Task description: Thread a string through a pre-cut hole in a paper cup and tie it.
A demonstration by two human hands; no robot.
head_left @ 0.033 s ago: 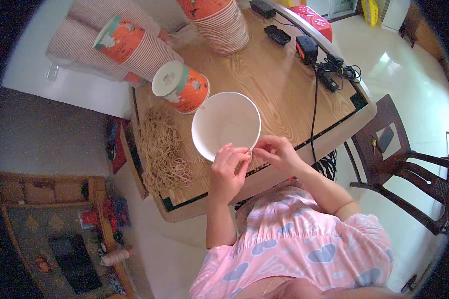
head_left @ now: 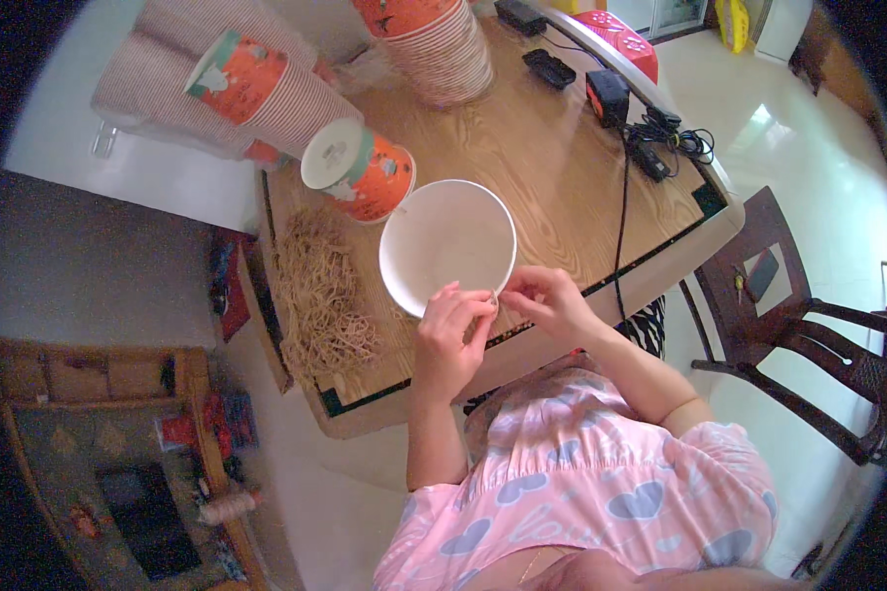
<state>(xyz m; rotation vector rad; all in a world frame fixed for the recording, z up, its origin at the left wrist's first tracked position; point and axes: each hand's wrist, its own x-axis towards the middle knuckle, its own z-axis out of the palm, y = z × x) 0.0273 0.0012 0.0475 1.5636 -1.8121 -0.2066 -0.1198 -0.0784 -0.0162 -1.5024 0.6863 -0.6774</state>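
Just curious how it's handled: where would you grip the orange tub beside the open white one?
Probably from above, gripping the orange tub around its side wall, just below the closed base. That base faces up, so it seems to stand mouth down, rim on the table. A stack of tubs crowds its far left and the open white tub its near right.

Worktop (head_left: 552, 187), wood-grain, dark border (head_left: 708, 200), pale rounded rim (head_left: 660, 253). Borne on it: tan tangled strands (head_left: 320, 305), left; orange-and-green paper tub (head_left: 379, 182), base up, just beside a white-walled open tub (head_left: 447, 246) near the front edge; stack of nested tubs (head_left: 439, 64), far side; black tray (head_left: 549, 69), black block (head_left: 519, 17), black-and-orange box (head_left: 609, 98) and bundled black cables (head_left: 695, 146), right
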